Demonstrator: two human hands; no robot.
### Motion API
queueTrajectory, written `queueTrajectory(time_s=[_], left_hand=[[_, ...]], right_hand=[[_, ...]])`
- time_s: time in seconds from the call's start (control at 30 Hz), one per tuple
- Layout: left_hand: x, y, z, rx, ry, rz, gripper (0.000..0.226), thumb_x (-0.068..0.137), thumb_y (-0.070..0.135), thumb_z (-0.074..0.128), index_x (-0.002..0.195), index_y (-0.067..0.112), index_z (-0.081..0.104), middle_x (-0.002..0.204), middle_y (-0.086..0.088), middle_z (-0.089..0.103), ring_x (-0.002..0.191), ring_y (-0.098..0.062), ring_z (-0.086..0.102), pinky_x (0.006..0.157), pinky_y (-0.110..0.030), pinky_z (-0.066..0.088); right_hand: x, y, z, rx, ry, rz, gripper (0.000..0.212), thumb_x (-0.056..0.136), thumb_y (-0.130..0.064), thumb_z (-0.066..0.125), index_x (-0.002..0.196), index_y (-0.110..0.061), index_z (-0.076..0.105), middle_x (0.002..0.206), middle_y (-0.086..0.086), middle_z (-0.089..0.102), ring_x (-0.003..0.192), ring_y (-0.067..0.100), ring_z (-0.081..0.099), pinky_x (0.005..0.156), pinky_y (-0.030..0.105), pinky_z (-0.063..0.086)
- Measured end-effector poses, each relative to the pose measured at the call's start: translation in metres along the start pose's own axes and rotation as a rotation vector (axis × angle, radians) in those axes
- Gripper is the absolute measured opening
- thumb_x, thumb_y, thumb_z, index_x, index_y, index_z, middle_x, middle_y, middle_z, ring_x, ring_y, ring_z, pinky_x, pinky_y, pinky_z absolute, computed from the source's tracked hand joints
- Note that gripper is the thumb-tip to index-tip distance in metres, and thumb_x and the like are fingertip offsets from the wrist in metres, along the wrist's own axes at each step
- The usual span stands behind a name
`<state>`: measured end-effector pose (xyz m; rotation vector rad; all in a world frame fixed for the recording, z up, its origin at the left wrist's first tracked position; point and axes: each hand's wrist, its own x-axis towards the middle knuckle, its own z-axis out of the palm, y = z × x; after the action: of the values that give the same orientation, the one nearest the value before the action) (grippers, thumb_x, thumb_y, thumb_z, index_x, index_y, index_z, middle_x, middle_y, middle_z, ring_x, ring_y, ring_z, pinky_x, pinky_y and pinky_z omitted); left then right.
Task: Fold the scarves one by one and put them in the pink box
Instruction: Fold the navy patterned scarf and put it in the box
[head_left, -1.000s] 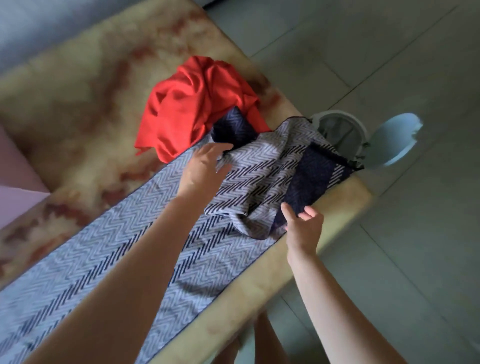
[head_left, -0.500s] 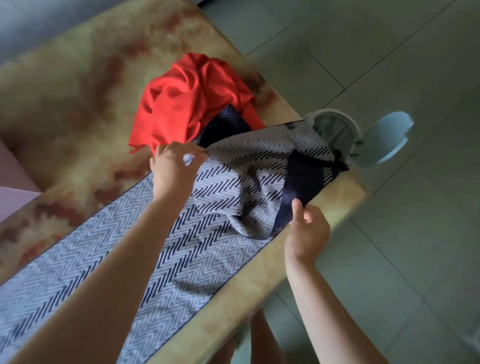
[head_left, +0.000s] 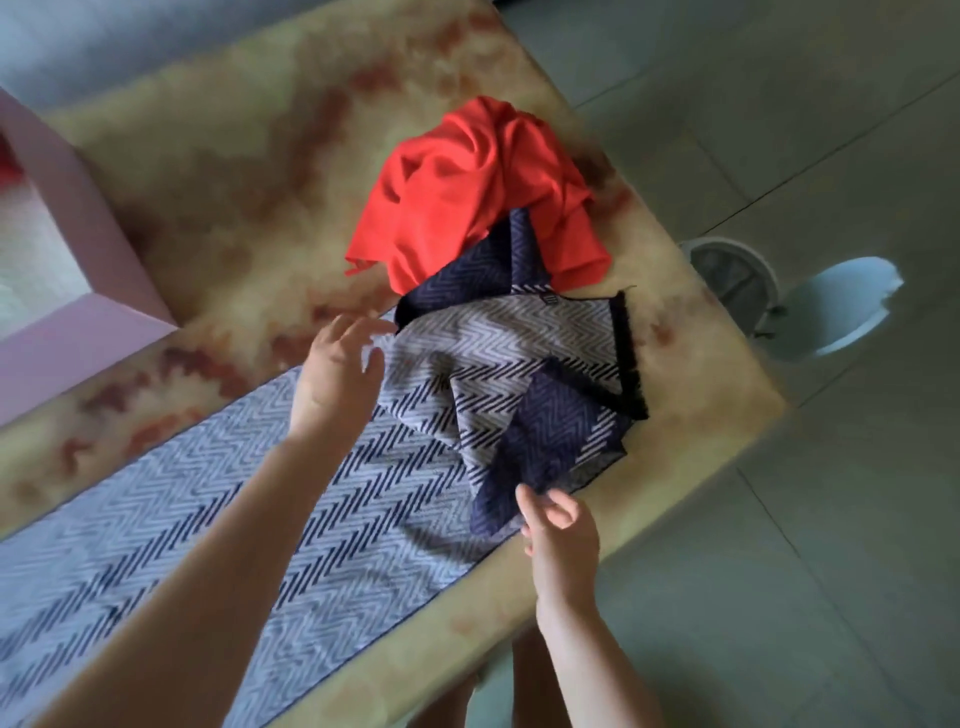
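A long grey-and-navy herringbone scarf (head_left: 311, 519) lies stretched along the table's near edge, with its far end bunched and folded back on itself in loose navy folds. My left hand (head_left: 337, 374) hovers over the scarf's far edge, blurred, fingers spread and holding nothing. My right hand (head_left: 558, 525) is at the table's near edge; its relaxed fingertips touch the navy fold's corner. A crumpled red scarf (head_left: 467, 197) sits just behind, overlapping the herringbone one. The pink box (head_left: 93, 291) stands open at the left edge of the view.
The table (head_left: 234, 156) has a mottled yellow-and-rust top; its right corner lies close to the scarf's fringed end. On the tiled floor to the right stands a round white bin (head_left: 737, 280) with its pale blue lid (head_left: 841, 306) flipped open.
My left hand has let go of the scarf's end, which now lies bunched on the table. My right hand has loosened at the navy fold. The view shifted and the pink box came into sight.
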<state>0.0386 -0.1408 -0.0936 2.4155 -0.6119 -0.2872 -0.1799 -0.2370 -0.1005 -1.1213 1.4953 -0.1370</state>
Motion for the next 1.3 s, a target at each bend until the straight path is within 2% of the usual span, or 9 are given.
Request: queueTrajectory(time_s=[0.23, 0.33, 0.43, 0.6, 0.7, 0.8, 0.9, 1.1, 1.3], left_hand=[[0.042, 0.042, 0.052, 0.025, -0.286, -0.025, 0.055, 0.087, 0.022, 0.064, 0.138, 0.017, 0.044, 0.132, -0.009, 0.053, 0.122, -0.027, 0.048, 0.100, -0.038, 0.039], [0.049, 0.034, 0.056, 0.012, -0.255, -0.131, 0.041, 0.083, 0.016, 0.065, 0.124, 0.017, 0.059, 0.110, -0.011, 0.065, 0.106, -0.029, 0.058, 0.091, -0.037, 0.045], [0.047, 0.026, 0.049, -0.088, -0.234, -0.156, 0.022, 0.082, 0.011, 0.065, 0.102, 0.012, 0.070, 0.100, -0.014, 0.066, 0.091, -0.028, 0.062, 0.083, -0.032, 0.047], [0.009, 0.011, -0.004, -0.176, 0.067, -0.164, 0.014, 0.083, 0.005, 0.062, 0.095, 0.006, 0.069, 0.093, -0.010, 0.058, 0.079, -0.016, 0.051, 0.074, -0.015, 0.035], [-0.037, -0.020, -0.039, -0.135, 0.115, -0.291, 0.012, 0.086, 0.006, 0.060, 0.095, 0.008, 0.067, 0.094, -0.005, 0.058, 0.084, -0.017, 0.054, 0.076, -0.022, 0.036], [-0.090, -0.072, -0.058, -0.126, 0.076, -0.556, 0.015, 0.088, 0.007, 0.059, 0.100, 0.011, 0.067, 0.098, -0.009, 0.066, 0.089, -0.022, 0.060, 0.075, -0.026, 0.037], [-0.130, -0.113, -0.067, -0.205, 0.066, -0.743, 0.020, 0.088, 0.017, 0.060, 0.107, 0.015, 0.065, 0.098, -0.012, 0.069, 0.098, -0.030, 0.065, 0.083, -0.039, 0.046], [-0.163, -0.090, -0.051, -0.427, 0.050, -0.738, 0.017, 0.090, 0.008, 0.059, 0.096, 0.022, 0.066, 0.092, -0.001, 0.069, 0.091, -0.020, 0.065, 0.082, -0.031, 0.046], [-0.164, -0.036, -0.009, -0.527, -0.109, -0.546, 0.035, 0.086, 0.017, 0.066, 0.120, 0.022, 0.060, 0.115, 0.001, 0.062, 0.106, -0.012, 0.056, 0.090, -0.021, 0.041]], right_hand=[[0.040, -0.024, 0.014, 0.109, 0.153, 0.005, 0.034, 0.081, -0.020, 0.073, 0.104, -0.003, 0.057, 0.090, 0.013, 0.063, 0.072, 0.023, 0.053, 0.075, 0.044, 0.051], [0.039, -0.023, 0.023, 0.036, 0.168, -0.078, 0.019, 0.082, -0.013, 0.070, 0.081, -0.007, 0.051, 0.072, 0.007, 0.054, 0.069, 0.023, 0.047, 0.080, 0.052, 0.051], [0.019, -0.026, 0.024, -0.075, 0.133, -0.236, 0.039, 0.084, -0.011, 0.068, 0.060, -0.011, 0.037, 0.056, 0.002, 0.042, 0.058, 0.024, 0.042, 0.066, 0.051, 0.050], [-0.034, -0.031, 0.025, -0.052, -0.068, -0.355, 0.040, 0.085, -0.008, 0.066, 0.059, -0.010, 0.036, 0.046, -0.009, 0.039, 0.049, 0.009, 0.036, 0.048, 0.022, 0.034], [-0.067, -0.010, 0.036, -0.123, -0.324, -0.364, 0.036, 0.084, -0.013, 0.067, 0.061, -0.008, 0.040, 0.050, -0.004, 0.040, 0.051, 0.009, 0.036, 0.050, 0.024, 0.030], [-0.086, 0.028, 0.050, -0.467, -0.474, -0.413, 0.029, 0.078, -0.029, 0.061, 0.066, -0.010, 0.044, 0.057, -0.004, 0.041, 0.059, 0.011, 0.041, 0.057, 0.031, 0.034], [-0.097, 0.057, 0.059, -0.830, -0.605, -0.455, 0.013, 0.078, -0.026, 0.059, 0.076, -0.019, 0.048, 0.081, -0.008, 0.044, 0.083, 0.012, 0.044, 0.072, 0.021, 0.031], [-0.089, 0.060, 0.059, -0.823, -0.404, -0.441, 0.040, 0.087, -0.004, 0.054, 0.127, -0.008, 0.051, 0.119, 0.006, 0.049, 0.105, 0.022, 0.053, 0.088, 0.025, 0.041], [-0.057, 0.013, 0.045, -0.538, -0.163, -0.523, 0.051, 0.079, 0.019, 0.038, 0.111, -0.012, 0.061, 0.111, 0.008, 0.058, 0.083, 0.016, 0.056, 0.071, 0.005, 0.040]])
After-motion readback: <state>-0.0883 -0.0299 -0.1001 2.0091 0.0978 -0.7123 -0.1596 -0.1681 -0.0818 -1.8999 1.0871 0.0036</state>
